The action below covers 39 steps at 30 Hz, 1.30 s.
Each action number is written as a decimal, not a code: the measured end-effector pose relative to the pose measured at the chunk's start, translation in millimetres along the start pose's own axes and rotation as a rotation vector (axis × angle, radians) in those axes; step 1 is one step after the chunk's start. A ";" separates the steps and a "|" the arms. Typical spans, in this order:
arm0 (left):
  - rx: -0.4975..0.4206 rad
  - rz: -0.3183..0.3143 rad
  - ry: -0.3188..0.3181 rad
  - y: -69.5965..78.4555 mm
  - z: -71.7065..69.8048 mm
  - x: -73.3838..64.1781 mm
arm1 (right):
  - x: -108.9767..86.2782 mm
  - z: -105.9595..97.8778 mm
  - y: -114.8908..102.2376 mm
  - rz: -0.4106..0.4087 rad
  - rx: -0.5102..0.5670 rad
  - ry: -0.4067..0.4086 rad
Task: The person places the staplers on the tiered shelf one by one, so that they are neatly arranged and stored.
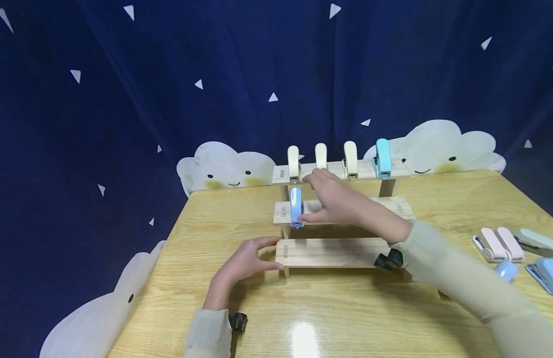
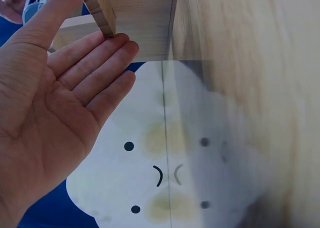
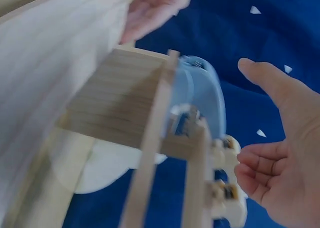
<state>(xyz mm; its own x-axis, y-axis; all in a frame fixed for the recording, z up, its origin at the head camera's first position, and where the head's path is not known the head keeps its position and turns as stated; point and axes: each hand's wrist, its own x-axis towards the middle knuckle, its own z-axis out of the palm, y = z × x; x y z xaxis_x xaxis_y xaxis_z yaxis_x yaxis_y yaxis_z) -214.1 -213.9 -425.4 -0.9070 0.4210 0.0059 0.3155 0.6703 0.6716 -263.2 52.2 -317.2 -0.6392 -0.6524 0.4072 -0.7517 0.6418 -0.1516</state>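
A blue stapler (image 1: 296, 206) stands on the left end of the middle tier of a stepped wooden rack (image 1: 339, 253). My right hand (image 1: 334, 199) is just right of it, thumb and fingers spread apart; in the right wrist view a gap shows between the hand (image 3: 285, 153) and the blue stapler (image 3: 207, 98). At the left end of the lowest tier is my left hand (image 1: 245, 258), its thumb by the front corner and its fingers by the back corner. The left wrist view has this hand (image 2: 65, 98) with straight fingers, fingertips right at the wood's edge.
Along the top tier stand several cream staplers (image 1: 350, 159) and a turquoise stapler (image 1: 383, 158). On the table (image 1: 205, 219) at right lie pink staplers (image 1: 500, 244), a pale grey stapler (image 1: 537, 242) and blue staplers (image 1: 548, 274). A dark blue curtain (image 1: 240, 59) hangs behind cloud-shaped panels (image 1: 227, 166).
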 end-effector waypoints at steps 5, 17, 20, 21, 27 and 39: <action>-0.008 -0.004 0.000 0.8 0.8 0.1 | -23.0 -22.1 12.7 0.010 0.036 0.045; -0.009 -0.009 0.005 0.1 1.9 -2.1 | -102.0 -42.7 46.7 0.082 -0.001 0.130; -0.016 0.004 0.009 0.1 2.1 -2.0 | -124.8 -43.2 52.9 0.098 -0.030 0.138; -0.018 0.008 0.011 0.1 2.0 -1.7 | -132.5 -43.0 55.0 0.099 -0.045 0.141; -0.017 0.009 0.017 -0.6 2.6 -1.0 | -175.9 -38.9 65.9 0.121 -0.114 0.146; -0.031 -0.010 0.021 2.0 2.6 -1.8 | -235.9 -27.5 80.5 0.196 -0.170 0.070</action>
<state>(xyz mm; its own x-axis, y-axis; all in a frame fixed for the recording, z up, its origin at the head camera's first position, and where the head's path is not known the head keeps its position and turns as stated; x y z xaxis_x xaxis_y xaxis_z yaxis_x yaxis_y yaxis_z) -211.0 -211.7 -426.1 -0.9160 0.4008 0.0144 0.2977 0.6553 0.6943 -168.5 268.8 -400.7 -0.7528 -0.4833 0.4470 -0.5726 0.8157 -0.0824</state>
